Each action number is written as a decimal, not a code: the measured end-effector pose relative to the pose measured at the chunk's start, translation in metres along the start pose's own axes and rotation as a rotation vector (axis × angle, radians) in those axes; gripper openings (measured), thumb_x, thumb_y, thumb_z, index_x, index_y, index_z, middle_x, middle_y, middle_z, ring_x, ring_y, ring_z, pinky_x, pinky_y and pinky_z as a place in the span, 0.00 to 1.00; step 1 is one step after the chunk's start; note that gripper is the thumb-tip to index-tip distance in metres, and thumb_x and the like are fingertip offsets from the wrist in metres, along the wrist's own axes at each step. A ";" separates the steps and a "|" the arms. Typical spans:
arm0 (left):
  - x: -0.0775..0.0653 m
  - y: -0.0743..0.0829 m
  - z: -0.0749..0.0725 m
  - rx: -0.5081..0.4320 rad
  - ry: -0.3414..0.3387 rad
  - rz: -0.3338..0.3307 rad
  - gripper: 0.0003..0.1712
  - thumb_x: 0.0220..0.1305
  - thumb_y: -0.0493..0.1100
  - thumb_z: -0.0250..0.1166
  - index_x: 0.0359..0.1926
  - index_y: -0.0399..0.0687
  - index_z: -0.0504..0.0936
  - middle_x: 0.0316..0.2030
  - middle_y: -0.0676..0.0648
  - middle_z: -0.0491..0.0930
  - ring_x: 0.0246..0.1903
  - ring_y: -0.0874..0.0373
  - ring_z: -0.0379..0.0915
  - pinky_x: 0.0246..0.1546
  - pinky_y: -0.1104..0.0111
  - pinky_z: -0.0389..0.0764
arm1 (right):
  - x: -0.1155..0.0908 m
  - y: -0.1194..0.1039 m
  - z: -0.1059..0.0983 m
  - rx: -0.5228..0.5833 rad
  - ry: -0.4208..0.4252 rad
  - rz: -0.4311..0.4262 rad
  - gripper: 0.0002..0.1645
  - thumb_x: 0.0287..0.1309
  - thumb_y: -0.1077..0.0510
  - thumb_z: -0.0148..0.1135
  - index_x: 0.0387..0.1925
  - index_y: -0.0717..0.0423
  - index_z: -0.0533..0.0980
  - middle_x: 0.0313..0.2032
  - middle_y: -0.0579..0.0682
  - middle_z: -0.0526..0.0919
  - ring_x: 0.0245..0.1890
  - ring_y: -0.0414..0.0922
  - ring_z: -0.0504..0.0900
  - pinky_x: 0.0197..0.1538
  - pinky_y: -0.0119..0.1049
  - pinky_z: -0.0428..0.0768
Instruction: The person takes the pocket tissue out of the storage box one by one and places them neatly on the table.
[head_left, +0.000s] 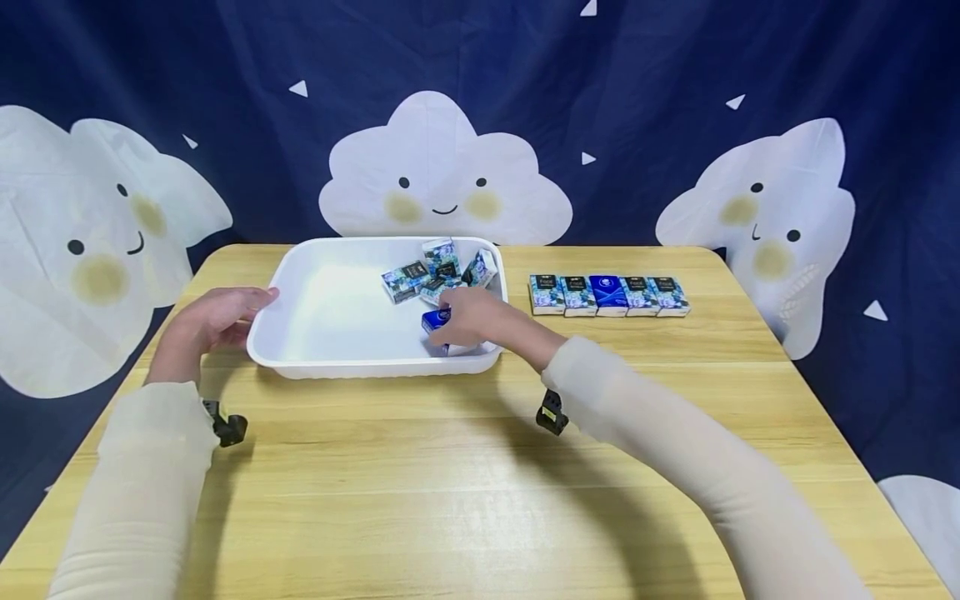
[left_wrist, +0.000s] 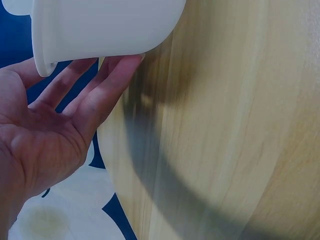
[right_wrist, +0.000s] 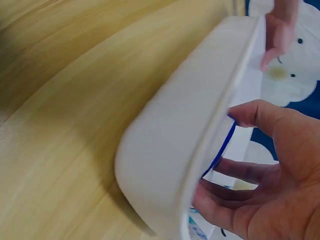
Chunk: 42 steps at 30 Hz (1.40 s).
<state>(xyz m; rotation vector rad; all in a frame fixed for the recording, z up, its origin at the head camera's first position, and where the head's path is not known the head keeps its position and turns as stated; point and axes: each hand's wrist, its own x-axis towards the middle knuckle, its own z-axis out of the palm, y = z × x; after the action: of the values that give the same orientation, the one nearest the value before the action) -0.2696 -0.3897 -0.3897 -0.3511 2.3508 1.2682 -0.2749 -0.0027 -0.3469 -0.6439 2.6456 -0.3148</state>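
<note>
A white plastic tub (head_left: 337, 364) stands on the table. My left hand (head_left: 225, 317) holds its left end; in the left wrist view, the fingertips (left_wrist: 131, 62) rest against the outer wall below the rim. Inside the tub's right end, my right hand (head_left: 471, 317) pinches a dark blue tissue pack (head_left: 433, 320) between thumb and fingers. The right wrist view shows this pack's blue edge (right_wrist: 226, 145) behind the near wall. Several floral tissue packs (head_left: 405, 282) lie loosely behind that hand, some tilted against each other; the hand covers part of them.
To the right of the tub, a straight row of tissue packs (head_left: 576, 297) lies side by side on the wooden table (head_left: 420, 483). One dark blue pack (head_left: 608, 293) sits in the middle of the floral ones. A navy cloud-patterned curtain (head_left: 622, 75) hangs behind the table.
</note>
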 end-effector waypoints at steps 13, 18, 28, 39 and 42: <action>0.000 0.000 0.000 0.025 0.000 -0.005 0.48 0.77 0.66 0.46 0.80 0.36 0.46 0.70 0.32 0.60 0.45 0.62 0.74 0.43 0.69 0.82 | -0.018 0.025 -0.041 0.072 0.089 0.059 0.41 0.61 0.40 0.65 0.70 0.50 0.67 0.64 0.53 0.77 0.62 0.51 0.75 0.62 0.46 0.76; -0.001 0.001 0.002 0.032 0.012 -0.005 0.49 0.76 0.67 0.47 0.79 0.37 0.48 0.70 0.33 0.61 0.49 0.57 0.73 0.43 0.69 0.81 | -0.027 0.043 -0.050 0.108 0.143 0.099 0.40 0.60 0.43 0.65 0.70 0.52 0.68 0.61 0.54 0.78 0.55 0.50 0.76 0.57 0.45 0.78; -0.003 0.001 0.004 0.020 0.012 -0.005 0.50 0.75 0.67 0.48 0.79 0.37 0.48 0.69 0.34 0.61 0.55 0.50 0.70 0.44 0.69 0.81 | -0.036 0.082 -0.046 0.094 0.200 0.158 0.41 0.60 0.40 0.67 0.67 0.59 0.69 0.58 0.58 0.79 0.54 0.53 0.77 0.57 0.47 0.78; -0.003 0.000 0.003 0.022 0.024 -0.017 0.52 0.73 0.70 0.49 0.80 0.39 0.49 0.70 0.34 0.62 0.55 0.51 0.71 0.44 0.68 0.81 | -0.043 0.106 -0.019 0.029 0.137 0.168 0.39 0.59 0.43 0.65 0.66 0.60 0.69 0.51 0.61 0.82 0.47 0.55 0.81 0.47 0.46 0.81; -0.002 0.000 0.004 0.026 0.022 -0.014 0.52 0.73 0.70 0.49 0.80 0.38 0.49 0.70 0.34 0.62 0.55 0.51 0.71 0.44 0.68 0.81 | -0.043 0.110 -0.009 0.025 0.130 0.160 0.40 0.58 0.44 0.67 0.65 0.62 0.69 0.49 0.61 0.82 0.46 0.54 0.81 0.46 0.44 0.82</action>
<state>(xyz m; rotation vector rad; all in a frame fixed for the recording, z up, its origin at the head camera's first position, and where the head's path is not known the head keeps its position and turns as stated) -0.2665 -0.3867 -0.3902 -0.3739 2.3775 1.2320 -0.2864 0.1146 -0.3585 -0.4135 2.7910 -0.3523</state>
